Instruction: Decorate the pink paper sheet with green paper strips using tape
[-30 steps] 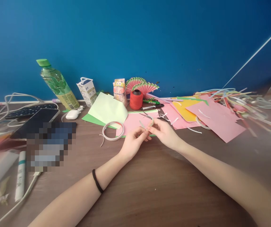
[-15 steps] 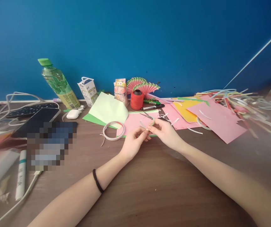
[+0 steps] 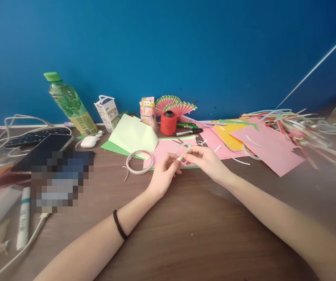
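A thin pale paper strip (image 3: 188, 148), curled at its far end, is pinched between my two hands above the pink paper. My left hand (image 3: 164, 174), a black band on its wrist, grips the strip's near end between thumb and fingers. Just to the right, my right hand (image 3: 207, 160) pinches the same strip with thumb and forefinger. A roll of tape (image 3: 129, 164) lies left of my left hand. Beyond the hands stands a red thread spool (image 3: 168, 124), with black and green pens (image 3: 189, 132) beside it.
Along the blue wall stand a green bottle (image 3: 71, 104), a small carton (image 3: 108, 113) and pink-green folded fans (image 3: 182, 108). Phones, an earphone case (image 3: 89, 141) and a marker (image 3: 24, 218) lie left. Pink sheets (image 3: 276, 154) and many paper strips (image 3: 299, 127) lie right.
My hands have moved slightly apart, and more of the pale strip shows between them. The whole view has shifted a little.
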`<control>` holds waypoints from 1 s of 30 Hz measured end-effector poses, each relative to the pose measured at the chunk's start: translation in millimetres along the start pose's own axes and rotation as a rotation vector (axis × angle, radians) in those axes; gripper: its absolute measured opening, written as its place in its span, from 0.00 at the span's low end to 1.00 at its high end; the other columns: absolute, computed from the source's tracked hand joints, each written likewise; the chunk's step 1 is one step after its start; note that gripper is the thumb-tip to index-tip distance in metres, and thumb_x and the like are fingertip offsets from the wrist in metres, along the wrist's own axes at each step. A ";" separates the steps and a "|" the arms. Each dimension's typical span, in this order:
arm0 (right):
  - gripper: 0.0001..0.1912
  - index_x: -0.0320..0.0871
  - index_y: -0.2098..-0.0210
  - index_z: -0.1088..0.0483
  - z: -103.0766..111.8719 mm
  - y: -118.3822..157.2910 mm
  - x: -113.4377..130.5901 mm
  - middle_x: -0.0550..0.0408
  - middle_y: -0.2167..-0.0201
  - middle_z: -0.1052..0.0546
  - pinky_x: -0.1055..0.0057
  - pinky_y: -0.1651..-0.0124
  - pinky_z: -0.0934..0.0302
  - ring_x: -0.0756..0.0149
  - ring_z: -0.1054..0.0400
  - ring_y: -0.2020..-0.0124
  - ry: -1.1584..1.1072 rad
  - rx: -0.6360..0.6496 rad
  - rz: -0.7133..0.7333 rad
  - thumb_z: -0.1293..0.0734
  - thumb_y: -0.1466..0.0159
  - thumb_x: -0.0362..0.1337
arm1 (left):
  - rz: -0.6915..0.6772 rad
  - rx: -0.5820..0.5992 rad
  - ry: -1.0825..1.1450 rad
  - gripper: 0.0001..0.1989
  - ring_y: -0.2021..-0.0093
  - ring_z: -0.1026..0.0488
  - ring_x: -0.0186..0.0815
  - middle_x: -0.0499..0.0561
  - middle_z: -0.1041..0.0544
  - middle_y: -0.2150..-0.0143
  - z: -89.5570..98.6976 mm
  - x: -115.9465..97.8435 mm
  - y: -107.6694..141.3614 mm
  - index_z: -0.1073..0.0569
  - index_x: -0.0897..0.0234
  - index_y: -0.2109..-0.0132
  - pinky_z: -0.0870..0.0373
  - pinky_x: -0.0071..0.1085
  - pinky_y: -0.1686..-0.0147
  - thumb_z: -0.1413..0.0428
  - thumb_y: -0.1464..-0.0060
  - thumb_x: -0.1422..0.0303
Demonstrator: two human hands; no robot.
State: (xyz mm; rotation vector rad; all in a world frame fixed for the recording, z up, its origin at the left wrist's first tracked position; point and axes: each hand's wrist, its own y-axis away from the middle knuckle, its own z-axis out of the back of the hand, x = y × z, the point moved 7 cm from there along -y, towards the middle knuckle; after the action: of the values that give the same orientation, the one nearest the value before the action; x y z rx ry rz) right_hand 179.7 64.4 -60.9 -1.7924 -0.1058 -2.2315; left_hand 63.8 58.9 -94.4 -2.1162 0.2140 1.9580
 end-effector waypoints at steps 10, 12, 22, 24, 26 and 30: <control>0.09 0.41 0.73 0.31 -2.7 -0.5 1.9 0.55 0.72 0.28 0.67 0.61 0.37 0.66 0.33 0.68 0.085 -0.004 0.036 0.35 0.44 0.41 | -0.059 -0.010 0.021 0.06 0.75 0.33 0.26 0.45 0.31 0.73 1.7 -1.7 -0.3 0.37 0.64 0.70 0.40 0.24 0.75 0.48 0.48 0.67; 0.09 0.41 0.74 0.31 -3.3 -0.1 2.4 0.56 0.74 0.28 0.67 0.61 0.37 0.67 0.33 0.69 0.085 0.001 0.023 0.35 0.45 0.40 | -0.066 -0.003 0.025 0.07 0.75 0.33 0.26 0.44 0.31 0.73 1.3 -2.9 -0.1 0.37 0.64 0.70 0.39 0.24 0.75 0.49 0.48 0.67; 0.10 0.40 0.73 0.31 -5.4 1.9 -2.1 0.55 0.73 0.27 0.65 0.60 0.35 0.66 0.32 0.69 0.014 0.027 -0.001 0.34 0.45 0.42 | -0.042 0.016 -0.012 0.07 0.74 0.33 0.27 0.44 0.31 0.73 0.0 -2.5 0.4 0.39 0.64 0.70 0.39 0.24 0.74 0.49 0.49 0.66; 0.10 0.40 0.73 0.31 -5.7 2.0 -1.3 0.55 0.73 0.27 0.65 0.60 0.36 0.66 0.32 0.69 0.010 0.028 0.002 0.34 0.45 0.42 | -0.038 0.019 -0.010 0.06 0.74 0.33 0.27 0.44 0.31 0.73 0.0 -2.1 0.2 0.38 0.64 0.70 0.39 0.25 0.73 0.49 0.49 0.67; 0.10 0.40 0.73 0.31 -5.9 2.1 -0.1 0.56 0.73 0.27 0.65 0.60 0.36 0.66 0.31 0.68 0.004 0.029 0.000 0.34 0.45 0.42 | -0.031 0.022 0.000 0.06 0.74 0.33 0.27 0.45 0.31 0.72 0.1 -1.3 -0.1 0.38 0.64 0.70 0.39 0.25 0.73 0.49 0.49 0.67; 0.09 0.40 0.74 0.32 -5.0 2.0 2.2 0.57 0.74 0.28 0.66 0.61 0.37 0.67 0.32 0.69 0.018 0.014 -0.004 0.33 0.45 0.41 | -0.017 0.035 0.019 0.06 0.74 0.33 0.27 0.45 0.30 0.71 -0.8 -0.4 -0.4 0.36 0.64 0.69 0.39 0.25 0.72 0.49 0.49 0.66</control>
State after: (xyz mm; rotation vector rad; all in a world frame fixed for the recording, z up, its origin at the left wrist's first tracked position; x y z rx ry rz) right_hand 175.1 61.0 -60.1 -1.7664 -0.1218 -2.2434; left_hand 64.6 59.1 -93.9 -2.1082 0.2314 1.9115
